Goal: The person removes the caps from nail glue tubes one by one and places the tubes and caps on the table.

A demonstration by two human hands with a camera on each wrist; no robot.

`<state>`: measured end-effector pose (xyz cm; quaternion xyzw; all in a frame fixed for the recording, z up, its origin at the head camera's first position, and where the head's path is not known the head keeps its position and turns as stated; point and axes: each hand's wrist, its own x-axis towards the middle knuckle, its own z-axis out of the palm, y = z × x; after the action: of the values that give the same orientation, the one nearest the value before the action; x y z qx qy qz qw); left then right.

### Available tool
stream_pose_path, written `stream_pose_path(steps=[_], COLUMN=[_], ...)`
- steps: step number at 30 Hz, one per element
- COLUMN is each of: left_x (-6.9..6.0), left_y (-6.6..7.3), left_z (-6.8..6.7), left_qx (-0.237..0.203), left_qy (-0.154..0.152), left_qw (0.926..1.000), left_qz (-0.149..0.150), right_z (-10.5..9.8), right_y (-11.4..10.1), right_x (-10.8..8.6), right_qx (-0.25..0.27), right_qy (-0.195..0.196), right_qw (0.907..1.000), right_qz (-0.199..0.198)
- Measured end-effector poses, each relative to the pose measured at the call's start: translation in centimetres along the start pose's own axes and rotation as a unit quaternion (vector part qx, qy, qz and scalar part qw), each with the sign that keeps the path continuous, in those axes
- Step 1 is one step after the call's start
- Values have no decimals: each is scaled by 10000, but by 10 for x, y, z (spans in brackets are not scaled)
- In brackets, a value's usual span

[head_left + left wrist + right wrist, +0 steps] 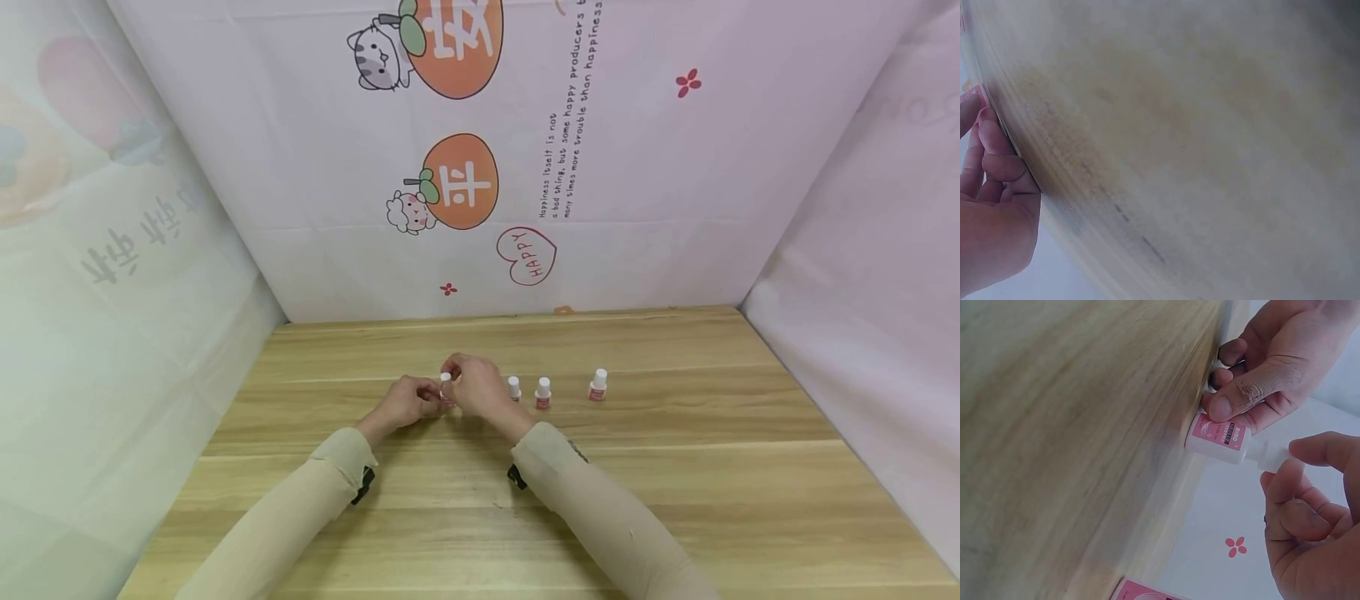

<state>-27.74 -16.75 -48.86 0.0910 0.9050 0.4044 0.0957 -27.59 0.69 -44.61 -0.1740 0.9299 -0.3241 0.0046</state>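
A small white bottle with a pink label (446, 392) (1219, 437) stands on the wooden table. My left hand (406, 403) (1000, 212) (1285, 369) grips its body low down, thumb against the label. From the other side, my right hand (478, 388) (1316, 519) pinches the white cap (1274, 457) between thumb and finger. Part of a narrow neck shows between cap and body; whether the cap is loose, I cannot tell. In the left wrist view only a pink edge of the label (980, 95) appears by the left fingertips.
Three similar bottles stand to the right: one close to my right hand (513, 389), one beside it (543, 393), and one farther right (597, 386). White printed cloth (622, 167) walls the back and both sides of the table (420, 533).
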Motion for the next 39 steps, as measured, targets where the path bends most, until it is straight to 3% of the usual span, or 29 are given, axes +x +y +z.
stream_pose_path(steps=[15, 27, 39], left_x=[0, 2, 3], left_y=[-2, -3, -3], left_z=[1, 1, 1], left_qx=[59, 74, 79], left_qy=[-24, 29, 37], left_qw=[9998, 9999, 9999], left_qz=[-182, 79, -134], right_z=[-3, -6, -8], right_y=[1, -1, -1], right_x=[-1, 0, 0], right_qx=[216, 287, 319], right_qy=[220, 345, 629], right_qw=[9995, 9990, 9974], right_qz=[-39, -93, -112])
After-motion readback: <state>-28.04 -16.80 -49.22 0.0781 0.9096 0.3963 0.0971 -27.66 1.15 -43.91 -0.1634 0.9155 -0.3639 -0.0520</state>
